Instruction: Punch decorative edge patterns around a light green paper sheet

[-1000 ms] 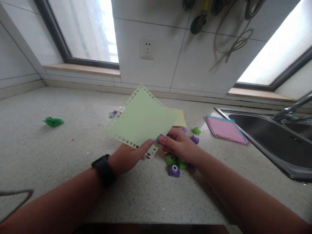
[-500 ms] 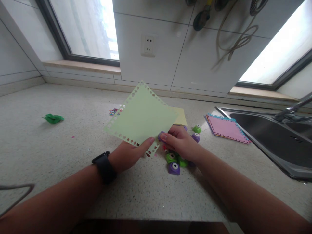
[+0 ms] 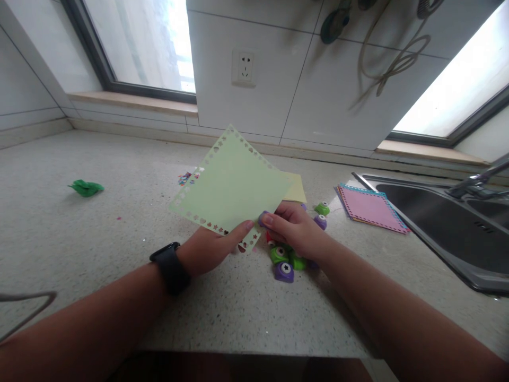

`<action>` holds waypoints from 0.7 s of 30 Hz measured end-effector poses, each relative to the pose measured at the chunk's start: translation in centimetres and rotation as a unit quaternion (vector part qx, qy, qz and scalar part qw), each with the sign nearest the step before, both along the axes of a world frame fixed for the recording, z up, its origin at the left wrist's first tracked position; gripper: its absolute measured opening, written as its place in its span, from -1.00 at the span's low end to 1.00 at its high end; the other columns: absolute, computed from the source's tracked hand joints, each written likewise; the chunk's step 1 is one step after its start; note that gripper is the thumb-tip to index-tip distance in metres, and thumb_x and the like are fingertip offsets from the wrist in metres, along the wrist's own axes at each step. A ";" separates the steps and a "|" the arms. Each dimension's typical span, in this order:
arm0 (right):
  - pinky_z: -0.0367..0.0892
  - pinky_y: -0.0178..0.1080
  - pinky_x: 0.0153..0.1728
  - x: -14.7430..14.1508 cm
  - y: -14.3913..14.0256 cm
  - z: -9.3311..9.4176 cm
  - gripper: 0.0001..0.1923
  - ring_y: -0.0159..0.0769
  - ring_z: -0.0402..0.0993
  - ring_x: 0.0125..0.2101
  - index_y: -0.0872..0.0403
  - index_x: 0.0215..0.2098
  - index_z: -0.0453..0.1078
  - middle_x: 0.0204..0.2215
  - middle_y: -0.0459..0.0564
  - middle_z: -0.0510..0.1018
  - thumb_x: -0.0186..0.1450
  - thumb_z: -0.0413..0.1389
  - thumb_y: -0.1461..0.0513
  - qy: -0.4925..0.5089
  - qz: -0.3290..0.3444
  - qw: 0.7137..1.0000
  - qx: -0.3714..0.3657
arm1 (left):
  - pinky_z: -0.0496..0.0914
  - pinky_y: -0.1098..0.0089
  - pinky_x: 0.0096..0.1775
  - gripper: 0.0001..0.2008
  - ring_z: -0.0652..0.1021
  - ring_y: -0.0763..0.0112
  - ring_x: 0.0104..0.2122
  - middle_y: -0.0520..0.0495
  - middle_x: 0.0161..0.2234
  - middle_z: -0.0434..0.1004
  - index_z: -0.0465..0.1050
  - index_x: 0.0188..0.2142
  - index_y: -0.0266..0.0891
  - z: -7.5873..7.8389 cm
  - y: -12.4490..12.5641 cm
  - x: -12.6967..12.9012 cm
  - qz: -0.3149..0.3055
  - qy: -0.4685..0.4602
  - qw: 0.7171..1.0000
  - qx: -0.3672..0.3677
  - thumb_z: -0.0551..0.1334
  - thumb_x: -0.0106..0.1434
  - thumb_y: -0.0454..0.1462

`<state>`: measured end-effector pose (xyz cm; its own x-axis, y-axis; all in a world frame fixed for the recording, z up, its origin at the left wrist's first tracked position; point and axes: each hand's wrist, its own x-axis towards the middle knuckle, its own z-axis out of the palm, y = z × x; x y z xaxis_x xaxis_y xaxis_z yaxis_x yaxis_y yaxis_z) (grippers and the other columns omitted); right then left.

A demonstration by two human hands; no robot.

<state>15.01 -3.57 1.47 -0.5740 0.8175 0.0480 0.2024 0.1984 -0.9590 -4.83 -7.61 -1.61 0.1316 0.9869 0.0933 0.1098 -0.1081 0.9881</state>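
Left to right, with the steel sink (image 3: pixel 457 233) at the right edge of the speckled countertop (image 3: pixel 99 239) as the landmark.

Farthest from the sink lies a crumpled green scrap (image 3: pixel 86 187), alone on the counter. Nearer the sink, a little heap of punched-out confetti (image 3: pixel 186 178) sits behind the raised sheet.

The left hand (image 3: pixel 207 249), a black watch (image 3: pixel 170 267) on its wrist, pinches the near edge of a pale green paper sheet (image 3: pixel 233 185), thumb on top and fingers beneath. The sheet is held up off the counter, well to the left of the sink, tilted with its face toward the camera, probably so the punched border stays readable. It is roughly square, so no long axis stands out; it hangs like a diamond, one corner pointing up toward the wall socket (image 3: pixel 243 67), another pointing left away from the sink. Star and heart cut-outs run along its two left edges.

The right hand (image 3: pixel 296 228) is closed around a small purple punch (image 3: pixel 263 217) at the sheet's near right edge, seemingly seated on the paper's margin.

Below that hand lie more craft punches (image 3: pixel 284 260), green and purple. A yellow sheet (image 3: pixel 296 188) lies behind. Just beside the sink rests a stack of pink and blue sheets (image 3: pixel 369 208) with punched borders.
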 end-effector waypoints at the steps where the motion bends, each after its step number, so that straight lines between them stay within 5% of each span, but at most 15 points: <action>1: 0.19 -0.35 -0.57 0.0 0.0 0.0 -0.67 -0.42 0.21 -0.57 0.09 -0.30 0.46 -0.57 -0.14 0.32 0.30 0.14 -0.02 0.005 0.000 1.000 -0.002 | 0.39 0.37 -0.50 -0.76 0.49 0.37 -0.61 -0.03 -0.57 0.55 0.54 -0.43 -0.19 -0.2 0.0 0.0 -0.013 0.017 1.000 0.007 0.27 0.23 -0.09; 21: 0.17 -0.35 -0.58 -0.1 0.1 -0.3 -0.68 -0.46 0.14 -0.59 0.12 -0.31 0.46 -0.59 -0.16 0.28 0.30 0.17 0.01 0.032 0.005 0.999 0.002 | 0.46 0.39 -0.43 -0.76 0.54 0.41 -0.54 0.01 -0.41 0.61 0.49 -0.26 -0.18 0.2 -0.1 -0.1 -0.037 0.065 0.997 0.010 0.18 0.30 -0.08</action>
<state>14.89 -3.50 1.21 -0.5769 0.8120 0.0886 0.1379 0.2037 -0.9693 -4.90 -7.72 -1.41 0.2165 0.9721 0.0903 0.2281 -0.1403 0.9635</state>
